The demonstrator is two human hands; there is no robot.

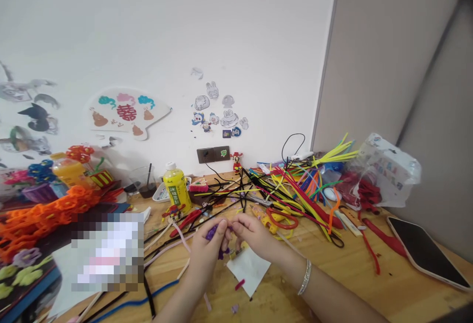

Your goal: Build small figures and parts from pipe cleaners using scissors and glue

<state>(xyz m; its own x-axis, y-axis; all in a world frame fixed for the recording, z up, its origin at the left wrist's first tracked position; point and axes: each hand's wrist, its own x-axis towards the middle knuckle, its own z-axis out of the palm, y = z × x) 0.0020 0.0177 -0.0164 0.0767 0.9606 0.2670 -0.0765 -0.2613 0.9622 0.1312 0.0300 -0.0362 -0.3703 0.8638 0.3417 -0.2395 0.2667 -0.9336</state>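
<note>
Both hands meet over the front middle of the table. My left hand point(213, 241) is closed round a purple fuzzy piece point(211, 234), apparently pipe cleaner; a bit of it hangs below the fingers. My right hand point(253, 237) is pinched against the left fingertips at the piece's right end, and whether its fingers grip the same piece is hidden. A bracelet circles the right wrist. Under the hands lies a white paper square point(253, 269) with a short magenta snippet point(240, 284) on it. A yellow glue gun point(265, 218) and orange-handled scissors point(284, 218) lie just beyond.
Tangled coloured pipe cleaners point(291, 185) cover the back right. A yellow drink bottle point(176, 188) and a cup of dark liquid point(148, 185) stand by the wall. Orange fuzzy flowers point(48, 214) fill the left. A tablet point(430, 251) and a plastic bag point(395, 170) lie right.
</note>
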